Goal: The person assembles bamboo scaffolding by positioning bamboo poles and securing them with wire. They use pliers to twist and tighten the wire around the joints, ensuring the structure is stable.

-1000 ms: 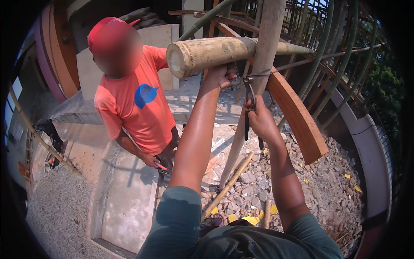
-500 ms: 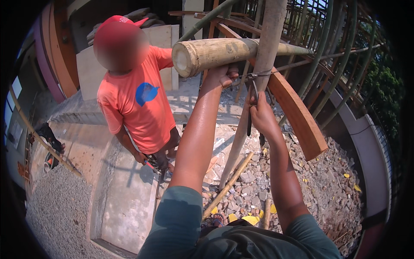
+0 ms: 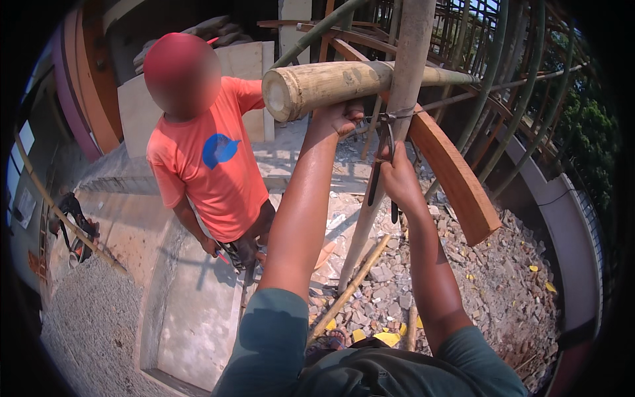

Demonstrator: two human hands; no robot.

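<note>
An upright bamboo pole (image 3: 405, 83) crosses a thick horizontal bamboo pole (image 3: 331, 87), with dark tie wire (image 3: 402, 115) looped round the upright just below the crossing. My right hand (image 3: 399, 173) is closed on dark-handled pincers (image 3: 374, 185), whose jaws are up against the wire. Under the cut end of the horizontal pole, my left hand (image 3: 344, 119) has its fingers closed around the wire's end, left of the upright. The jaws' exact bite on the wire is too small to make out.
A reddish timber beam (image 3: 456, 175) slants down right of the upright. On the left stands a person in an orange shirt (image 3: 208, 159), one arm behind the horizontal pole. Rubble (image 3: 489, 298) and a loose bamboo stick (image 3: 350, 288) lie below; bamboo scaffolding (image 3: 489, 99) rises behind.
The pincers' handles have swung slightly left with my right hand. My left hand stays nearly in place. The person in orange has shifted a little, head turned and lower.
</note>
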